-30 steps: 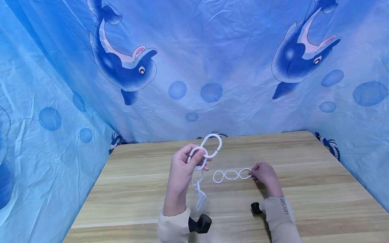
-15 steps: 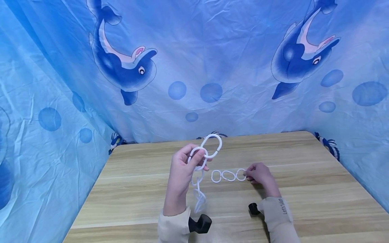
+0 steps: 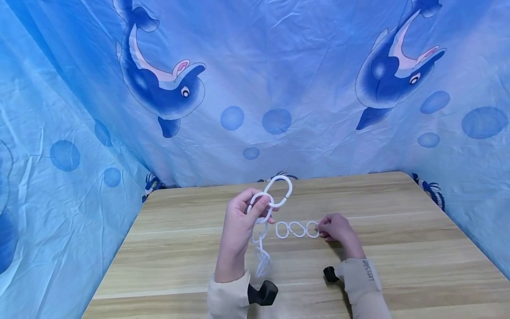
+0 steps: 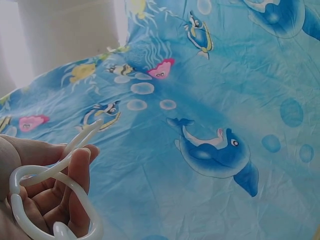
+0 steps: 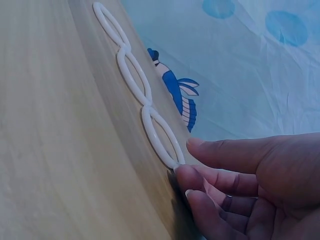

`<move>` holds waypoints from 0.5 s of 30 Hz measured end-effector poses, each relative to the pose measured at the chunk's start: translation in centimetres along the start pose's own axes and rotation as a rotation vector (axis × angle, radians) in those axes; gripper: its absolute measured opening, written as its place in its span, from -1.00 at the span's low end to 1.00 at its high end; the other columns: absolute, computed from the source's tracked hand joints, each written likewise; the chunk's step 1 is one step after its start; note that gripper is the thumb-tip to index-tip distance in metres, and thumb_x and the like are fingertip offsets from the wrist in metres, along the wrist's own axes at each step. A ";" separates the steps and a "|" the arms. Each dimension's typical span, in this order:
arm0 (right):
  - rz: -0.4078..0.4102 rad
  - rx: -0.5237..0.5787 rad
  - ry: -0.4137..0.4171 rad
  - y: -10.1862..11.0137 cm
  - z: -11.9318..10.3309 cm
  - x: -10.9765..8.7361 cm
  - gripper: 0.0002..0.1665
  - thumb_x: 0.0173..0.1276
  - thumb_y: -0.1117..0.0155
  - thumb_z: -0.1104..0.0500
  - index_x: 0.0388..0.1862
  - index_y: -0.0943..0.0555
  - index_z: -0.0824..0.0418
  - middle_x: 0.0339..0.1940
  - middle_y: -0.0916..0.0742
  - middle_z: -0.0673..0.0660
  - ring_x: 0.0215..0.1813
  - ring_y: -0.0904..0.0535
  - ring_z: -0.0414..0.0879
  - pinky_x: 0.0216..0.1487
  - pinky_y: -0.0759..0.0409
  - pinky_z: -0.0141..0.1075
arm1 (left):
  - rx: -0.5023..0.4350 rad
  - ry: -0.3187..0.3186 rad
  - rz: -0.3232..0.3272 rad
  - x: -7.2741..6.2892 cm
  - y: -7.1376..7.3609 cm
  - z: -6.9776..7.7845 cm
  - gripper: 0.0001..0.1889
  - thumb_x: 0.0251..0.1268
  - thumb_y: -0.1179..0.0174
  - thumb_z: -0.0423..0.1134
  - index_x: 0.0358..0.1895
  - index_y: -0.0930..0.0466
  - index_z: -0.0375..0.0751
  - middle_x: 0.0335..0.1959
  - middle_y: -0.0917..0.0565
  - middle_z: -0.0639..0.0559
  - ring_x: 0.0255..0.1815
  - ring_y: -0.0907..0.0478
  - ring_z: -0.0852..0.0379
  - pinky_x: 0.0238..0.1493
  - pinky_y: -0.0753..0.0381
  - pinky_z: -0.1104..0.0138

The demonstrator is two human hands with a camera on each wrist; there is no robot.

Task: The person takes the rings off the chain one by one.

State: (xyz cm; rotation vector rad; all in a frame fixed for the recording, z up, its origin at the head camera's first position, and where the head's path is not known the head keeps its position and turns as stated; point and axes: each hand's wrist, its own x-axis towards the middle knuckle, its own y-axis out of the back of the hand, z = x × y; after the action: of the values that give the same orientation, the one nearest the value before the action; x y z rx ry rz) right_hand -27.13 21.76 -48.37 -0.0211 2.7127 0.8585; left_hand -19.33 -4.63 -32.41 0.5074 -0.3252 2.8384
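In the head view my left hand (image 3: 239, 217) is raised over the table, pinching a white plastic chain link (image 3: 272, 210) between thumb and fingers. Another white link (image 3: 291, 186) loops through it and sticks up to the right. Below the hand dangles a tail of several white links (image 3: 261, 257). My right hand (image 3: 338, 228) is low over the table at the right end of a row of three oval white links (image 5: 147, 106) lying end to end. In the right wrist view a fingertip meets the nearest link's end, while the thumb stands apart from it.
A wood-grain table (image 3: 179, 248) fills the lower part of the head view. Blue cloth with printed dolphins (image 3: 175, 93) hangs behind it and at both sides. Black camera mounts (image 3: 263, 293) sit on both wrists, over beige sleeves (image 3: 229, 297).
My right hand has moved left along the table, and the row of three links has slid left with it, its middle link turning aslant. The left hand stays almost still.
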 end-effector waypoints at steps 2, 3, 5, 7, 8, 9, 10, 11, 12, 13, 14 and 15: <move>-0.001 0.000 0.002 -0.1 -0.1 -0.1 -0.84 0.28 -0.31 0.25 -0.23 -0.60 0.34 -0.50 -0.71 0.10 -0.47 -0.61 -0.19 -0.46 -0.68 -0.37 | -0.003 0.004 -0.002 0.0 -0.1 0.0 -0.76 0.36 -0.11 -0.43 -0.20 -0.43 -0.70 -0.50 -0.68 0.18 -0.50 -0.63 0.30 -0.45 -0.69 0.46; -0.001 0.002 0.003 -0.2 -0.2 -0.1 -0.84 0.27 -0.31 0.26 -0.23 -0.60 0.34 -0.50 -0.71 0.11 -0.47 -0.61 -0.19 -0.46 -0.68 -0.37 | -0.003 0.005 -0.003 0.0 -0.1 0.0 -0.76 0.36 -0.11 -0.43 -0.20 -0.43 -0.70 -0.50 -0.68 0.19 -0.50 -0.64 0.30 -0.45 -0.69 0.46; 0.001 0.008 0.005 -0.3 -0.3 -0.2 -0.84 0.26 -0.32 0.27 -0.23 -0.60 0.34 -0.50 -0.71 0.11 -0.47 -0.61 -0.19 -0.47 -0.68 -0.37 | -0.002 0.002 -0.008 0.0 -0.1 0.0 -0.75 0.36 -0.11 -0.43 -0.19 -0.43 -0.69 -0.49 -0.68 0.19 -0.50 -0.63 0.30 -0.44 -0.70 0.46; 0.001 0.011 0.007 -0.4 -0.3 -0.3 -0.85 0.26 -0.32 0.28 -0.24 -0.61 0.35 -0.50 -0.71 0.12 -0.48 -0.61 -0.18 -0.47 -0.67 -0.37 | -0.001 -0.002 -0.011 0.0 -0.1 0.0 -0.75 0.36 -0.11 -0.42 -0.19 -0.44 -0.69 -0.49 -0.68 0.18 -0.50 -0.63 0.30 -0.44 -0.70 0.46; 0.001 0.011 0.009 -0.4 -0.4 -0.3 -0.85 0.26 -0.32 0.28 -0.24 -0.61 0.35 -0.50 -0.72 0.11 -0.48 -0.61 -0.18 -0.47 -0.67 -0.36 | -0.001 -0.004 -0.012 0.0 -0.1 0.0 -0.75 0.36 -0.11 -0.42 -0.19 -0.44 -0.69 -0.49 -0.68 0.16 -0.50 -0.62 0.30 -0.44 -0.70 0.46; 0.001 0.011 0.009 -0.5 -0.4 -0.3 -0.86 0.26 -0.32 0.28 -0.25 -0.61 0.34 -0.51 -0.72 0.11 -0.48 -0.61 -0.18 -0.48 -0.67 -0.37 | 0.001 -0.006 -0.012 0.0 -0.1 -0.1 -0.75 0.36 -0.11 -0.42 -0.19 -0.44 -0.69 -0.49 -0.68 0.16 -0.51 -0.62 0.30 -0.44 -0.70 0.46; 0.000 0.008 0.012 -0.5 -0.4 -0.3 -0.87 0.27 -0.32 0.28 -0.26 -0.61 0.34 -0.51 -0.72 0.11 -0.48 -0.62 -0.18 -0.48 -0.67 -0.37 | 0.002 -0.007 -0.012 0.0 -0.1 -0.1 -0.75 0.36 -0.11 -0.42 -0.19 -0.44 -0.69 -0.49 -0.68 0.15 -0.51 -0.61 0.30 -0.44 -0.70 0.46; 0.000 0.005 0.011 -0.5 -0.5 -0.4 -0.87 0.27 -0.32 0.27 -0.26 -0.61 0.33 -0.50 -0.72 0.11 -0.47 -0.62 -0.18 -0.47 -0.67 -0.37 | 0.004 -0.007 -0.012 0.0 -0.1 -0.1 -0.76 0.36 -0.11 -0.42 -0.19 -0.44 -0.68 -0.49 -0.69 0.15 -0.51 -0.61 0.30 -0.44 -0.70 0.46; -0.002 -0.001 0.013 -0.5 -0.5 -0.4 -0.87 0.27 -0.32 0.26 -0.26 -0.61 0.33 -0.49 -0.72 0.12 -0.47 -0.62 -0.18 -0.47 -0.67 -0.37 | 0.004 -0.007 -0.011 0.0 -0.1 0.0 -0.76 0.36 -0.11 -0.42 -0.19 -0.44 -0.69 -0.49 -0.69 0.15 -0.51 -0.61 0.30 -0.44 -0.70 0.46; -0.003 -0.007 0.013 -0.5 -0.6 -0.4 -0.87 0.27 -0.32 0.26 -0.27 -0.61 0.32 -0.49 -0.73 0.12 -0.46 -0.62 -0.17 -0.46 -0.67 -0.37 | 0.005 -0.007 -0.010 0.0 -0.1 0.0 -0.76 0.36 -0.11 -0.42 -0.19 -0.44 -0.69 -0.49 -0.69 0.15 -0.51 -0.61 0.30 -0.44 -0.70 0.46; -0.003 -0.016 0.016 -0.4 -0.7 -0.6 -0.87 0.28 -0.32 0.25 -0.27 -0.61 0.32 -0.48 -0.73 0.12 -0.45 -0.62 -0.17 -0.46 -0.66 -0.37 | 0.004 -0.007 -0.010 0.0 -0.1 0.0 -0.76 0.36 -0.11 -0.43 -0.18 -0.44 -0.69 -0.49 -0.69 0.15 -0.51 -0.61 0.30 -0.44 -0.70 0.46; -0.002 -0.023 0.019 -0.4 -0.8 -0.7 -0.86 0.28 -0.32 0.24 -0.26 -0.61 0.31 -0.47 -0.73 0.12 -0.45 -0.62 -0.16 -0.46 -0.65 -0.36 | 0.004 -0.005 -0.009 0.0 -0.1 0.0 -0.76 0.36 -0.10 -0.43 -0.19 -0.44 -0.69 -0.49 -0.68 0.15 -0.51 -0.61 0.30 -0.44 -0.70 0.46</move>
State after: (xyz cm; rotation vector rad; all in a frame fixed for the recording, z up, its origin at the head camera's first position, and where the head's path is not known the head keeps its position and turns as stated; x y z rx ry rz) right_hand -26.66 20.95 -47.76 -0.0370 2.7196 0.8940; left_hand -19.30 -4.58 -32.43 0.5152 -0.3178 2.8296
